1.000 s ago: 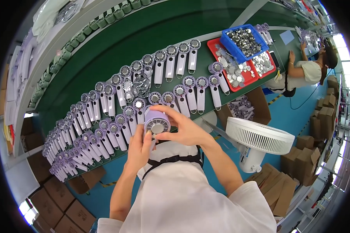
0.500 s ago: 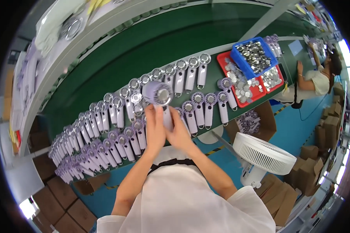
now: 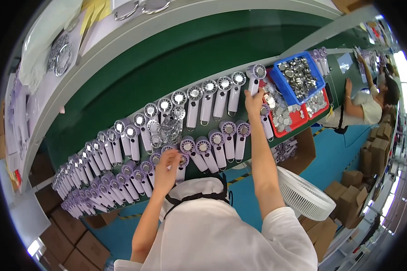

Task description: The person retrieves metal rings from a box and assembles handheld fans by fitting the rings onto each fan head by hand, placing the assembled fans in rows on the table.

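My right hand (image 3: 254, 103) is closed round the handle of a pale purple handheld fan (image 3: 256, 73), at the right end of the back row, beside the red tray. My left hand (image 3: 168, 168) hovers over the front row of handheld fans (image 3: 203, 147), its fingers slightly bent and apart with nothing seen in them. Between the rows, just beyond it, lies a heap of shiny ring-shaped covers (image 3: 171, 128). Fans in the back row (image 3: 209, 88) show silvery rings round their heads; those in front look plain purple with round silver centres.
A blue bin (image 3: 318, 84) of small metal discs sits on a red tray (image 3: 282, 133) holding more silvery pieces. A white electric fan (image 3: 305, 192) stands right of me. A co-worker (image 3: 368, 104) sits at the far right. Above the green bench (image 3: 135, 58) runs a shelf (image 3: 111, 34).
My hands were together on one fan in front of me. The right hand has carried a fan to the back row's right end; the left has moved off over the front row.
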